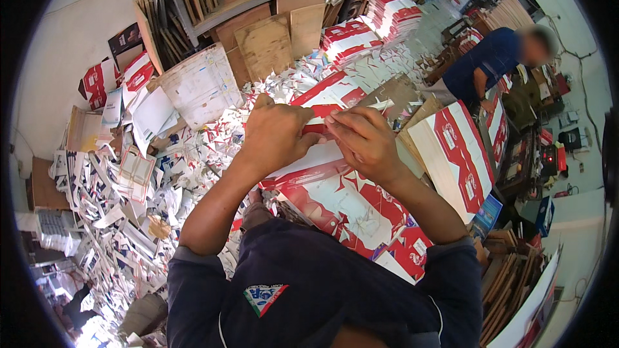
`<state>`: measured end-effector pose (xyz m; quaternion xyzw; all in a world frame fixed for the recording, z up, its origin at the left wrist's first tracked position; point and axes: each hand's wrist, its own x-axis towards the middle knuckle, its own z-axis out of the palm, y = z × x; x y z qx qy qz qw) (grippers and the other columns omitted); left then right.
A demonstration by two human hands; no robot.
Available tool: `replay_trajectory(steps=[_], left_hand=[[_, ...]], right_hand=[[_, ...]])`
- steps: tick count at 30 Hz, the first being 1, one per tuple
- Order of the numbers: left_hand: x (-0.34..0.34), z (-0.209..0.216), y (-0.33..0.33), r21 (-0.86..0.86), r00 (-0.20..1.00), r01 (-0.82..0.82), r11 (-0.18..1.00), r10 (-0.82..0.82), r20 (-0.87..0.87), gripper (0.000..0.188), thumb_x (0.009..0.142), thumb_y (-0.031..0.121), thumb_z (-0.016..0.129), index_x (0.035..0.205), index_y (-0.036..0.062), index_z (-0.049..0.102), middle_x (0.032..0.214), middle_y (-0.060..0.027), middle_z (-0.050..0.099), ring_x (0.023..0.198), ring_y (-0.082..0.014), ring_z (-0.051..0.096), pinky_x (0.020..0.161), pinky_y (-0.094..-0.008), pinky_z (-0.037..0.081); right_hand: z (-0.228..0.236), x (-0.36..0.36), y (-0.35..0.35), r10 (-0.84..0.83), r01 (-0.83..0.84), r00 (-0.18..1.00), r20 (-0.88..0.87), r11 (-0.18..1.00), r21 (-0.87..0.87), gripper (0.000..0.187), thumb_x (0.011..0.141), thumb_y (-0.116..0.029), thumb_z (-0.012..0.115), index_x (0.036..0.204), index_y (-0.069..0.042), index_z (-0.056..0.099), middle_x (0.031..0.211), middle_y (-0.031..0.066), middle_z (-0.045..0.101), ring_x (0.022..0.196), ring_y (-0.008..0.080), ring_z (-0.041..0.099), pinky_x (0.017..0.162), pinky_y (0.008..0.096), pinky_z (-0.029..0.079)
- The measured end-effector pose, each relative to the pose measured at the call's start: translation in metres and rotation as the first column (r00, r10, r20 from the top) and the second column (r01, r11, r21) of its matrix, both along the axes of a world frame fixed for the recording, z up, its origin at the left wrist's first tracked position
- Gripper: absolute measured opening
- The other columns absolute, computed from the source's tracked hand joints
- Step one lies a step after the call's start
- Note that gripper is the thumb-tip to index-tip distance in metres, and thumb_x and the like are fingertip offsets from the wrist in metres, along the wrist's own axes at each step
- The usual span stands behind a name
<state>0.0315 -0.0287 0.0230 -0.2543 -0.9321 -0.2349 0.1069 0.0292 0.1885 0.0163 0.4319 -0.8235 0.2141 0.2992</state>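
Observation:
My left hand (pixel 276 130) is raised over red-and-white printed card sheets (pixel 367 209), its fingers curled and its thumb reaching to the right. Close beside it, my right hand (pixel 369 140) has its thumb and fingertips pinched together. Red and white card shows between the two hands, but whether they grip it or it lies behind them I cannot tell. Anything small in the fingers is hidden. White scraps lie on the printed sheets below my hands. To the right of my right hand is a thick stack of red-and-white printed card (pixel 445 158).
Paper offcuts (pixel 122 219) cover the floor at left and around the sheets. Wooden boards (pixel 264 45) lean against a shelf (pixel 251 3). More card stacks (pixel 351 38) stand at the back. A co-worker in a blue shirt (pixel 480 58) bends over card at far right.

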Motion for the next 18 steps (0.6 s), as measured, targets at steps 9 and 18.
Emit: replay_trajectory(steps=[9, 18], left_hand=[[0.004, -0.007, 0.001, -0.012, 0.998, -0.033, 0.999, 0.032, -0.047, 0.037, 0.077, 0.044, 0.080, 0.082, 0.0093, 0.070, 0.073, -0.0106, 0.069, 0.069, -0.0304, 0.064, 0.076, -0.0419, 0.039], [0.011, -0.003, -0.004, -0.022, 0.999, 0.031, 0.999, -0.032, -0.037, 0.033, 0.079, 0.041, 0.078, 0.082, 0.0098, 0.068, 0.072, -0.0085, 0.069, 0.070, -0.0286, 0.065, 0.078, -0.0420, 0.037]], right_hand=[[0.002, -0.006, -0.004, 0.042, -0.029, 0.989, 0.144, 0.996, -0.086, 0.018, 0.082, -0.001, 0.075, 0.098, -0.001, 0.067, 0.095, 0.0091, 0.065, 0.090, 0.0269, 0.063, 0.074, 0.0353, 0.052], [0.103, -0.006, -0.011, 0.188, 0.012, 0.951, 0.245, 0.771, -0.637, 0.021, 0.093, -0.007, 0.069, 0.112, 0.000, 0.062, 0.102, 0.0126, 0.069, 0.085, 0.0215, 0.067, 0.080, 0.0306, 0.054]])
